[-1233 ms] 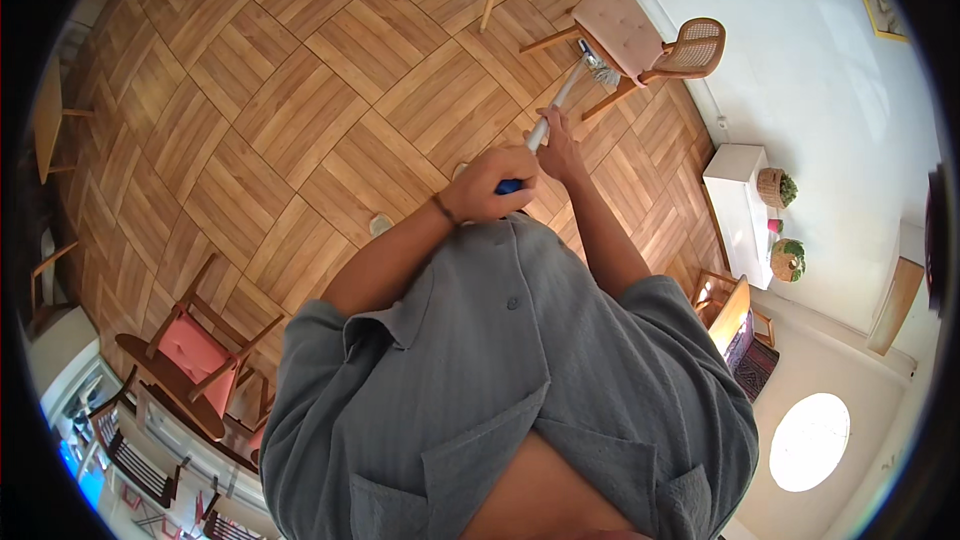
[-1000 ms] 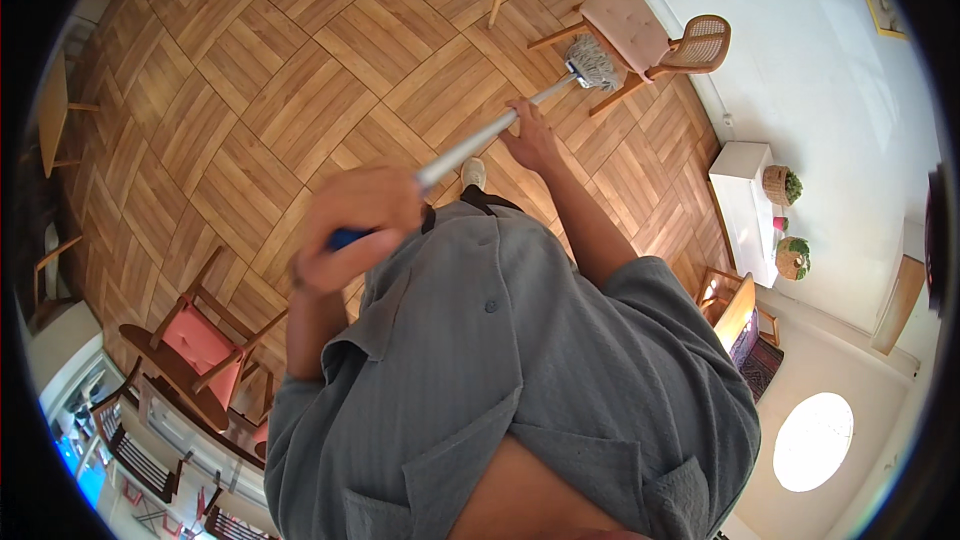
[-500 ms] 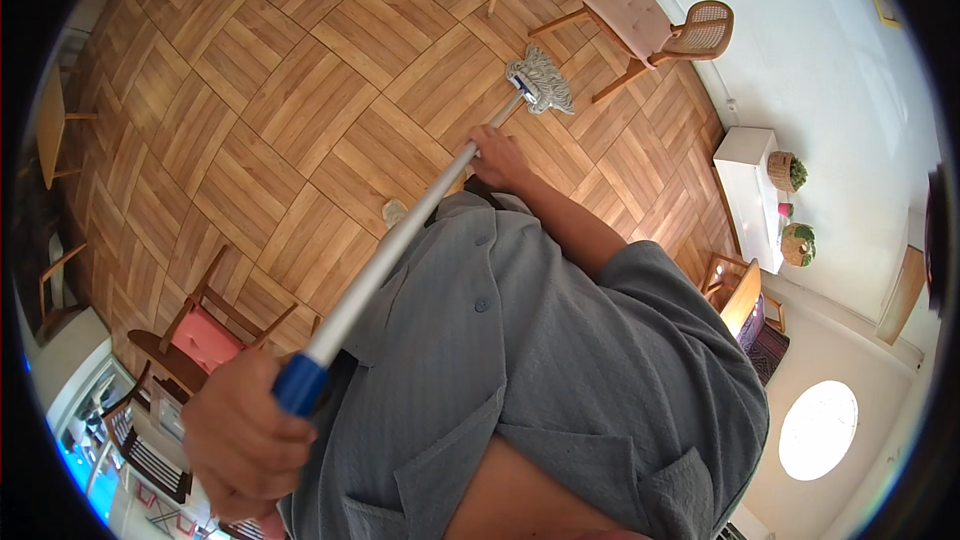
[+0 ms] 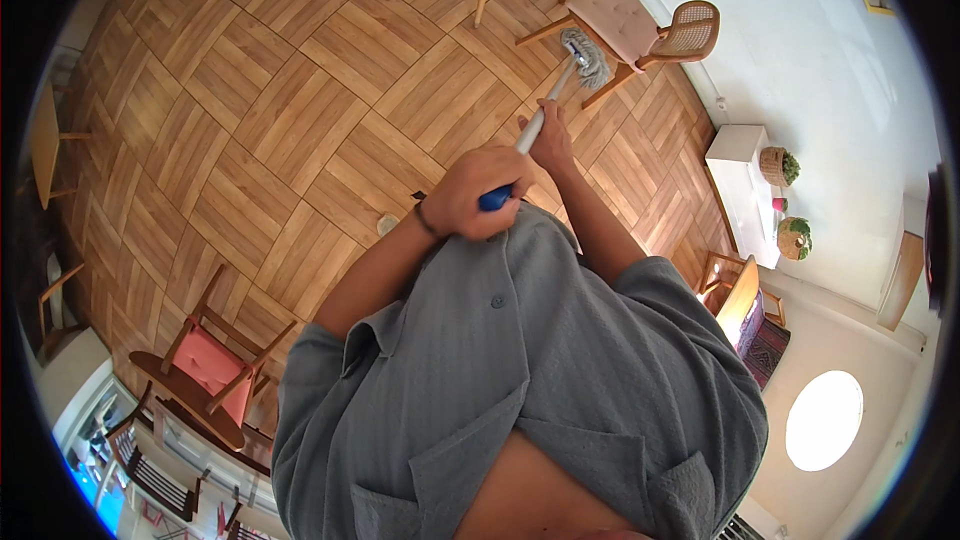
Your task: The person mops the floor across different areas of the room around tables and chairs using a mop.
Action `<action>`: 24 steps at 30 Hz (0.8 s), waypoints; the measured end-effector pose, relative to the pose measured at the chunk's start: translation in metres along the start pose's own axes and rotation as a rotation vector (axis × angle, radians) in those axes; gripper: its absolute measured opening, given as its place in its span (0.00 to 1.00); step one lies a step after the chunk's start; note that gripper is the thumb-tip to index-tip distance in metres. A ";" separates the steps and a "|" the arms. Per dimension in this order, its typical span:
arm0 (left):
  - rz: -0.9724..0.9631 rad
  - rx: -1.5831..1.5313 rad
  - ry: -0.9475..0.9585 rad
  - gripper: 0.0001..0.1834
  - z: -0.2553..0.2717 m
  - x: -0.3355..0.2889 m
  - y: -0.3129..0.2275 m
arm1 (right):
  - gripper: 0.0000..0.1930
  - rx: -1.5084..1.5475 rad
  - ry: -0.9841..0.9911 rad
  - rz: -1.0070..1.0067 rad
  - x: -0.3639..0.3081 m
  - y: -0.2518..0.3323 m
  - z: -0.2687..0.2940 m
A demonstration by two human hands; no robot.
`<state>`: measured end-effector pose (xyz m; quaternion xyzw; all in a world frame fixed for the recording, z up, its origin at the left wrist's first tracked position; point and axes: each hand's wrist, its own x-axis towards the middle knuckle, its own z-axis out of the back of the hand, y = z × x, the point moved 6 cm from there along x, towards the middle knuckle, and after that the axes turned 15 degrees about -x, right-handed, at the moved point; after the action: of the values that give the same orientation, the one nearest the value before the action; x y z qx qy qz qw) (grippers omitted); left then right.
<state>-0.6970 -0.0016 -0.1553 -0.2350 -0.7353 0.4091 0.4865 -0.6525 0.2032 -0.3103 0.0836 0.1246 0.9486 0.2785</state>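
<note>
Floor (image 4: 300,130): parquet-patterned
Woven baskets (image 4: 772,162): green plants (image 4: 791,169) inside
Left hand (image 4: 477,187): fingers round mop (image 4: 564,78) grip (image 4: 495,199)
Right hand (image 4: 553,137): fingers round shaft (image 4: 529,134)

No texts, labels, brands, numbers or signs legible anywhere in head camera view.

Tons of bare wood floor (image 4: 250,130) out left of the left hand (image 4: 478,195), easy passing there, but the beige chair's (image 4: 612,15) front legs (image 4: 607,88) flank the mop head (image 4: 592,65) and the wall (image 4: 770,60) blocks beyond
</note>
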 end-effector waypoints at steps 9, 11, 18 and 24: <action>0.161 -0.001 0.091 0.06 -0.002 -0.008 0.074 | 0.30 -0.048 0.162 0.012 -0.025 -0.002 0.002; 0.147 -0.024 0.077 0.06 0.011 -0.013 0.034 | 0.30 -0.023 0.172 0.014 -0.022 0.011 0.007; -0.089 -0.041 -0.175 0.17 0.094 -0.076 -0.153 | 0.30 -0.026 0.265 0.061 -0.014 0.057 -0.042; -0.502 0.114 -0.030 0.26 0.098 -0.169 -0.359 | 0.21 0.012 0.614 0.333 -0.057 0.120 -0.137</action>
<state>-0.6967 -0.3632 0.0353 -0.0113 -0.7535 0.3199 0.5743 -0.6976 0.0480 -0.4121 -0.1847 0.1928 0.9612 0.0691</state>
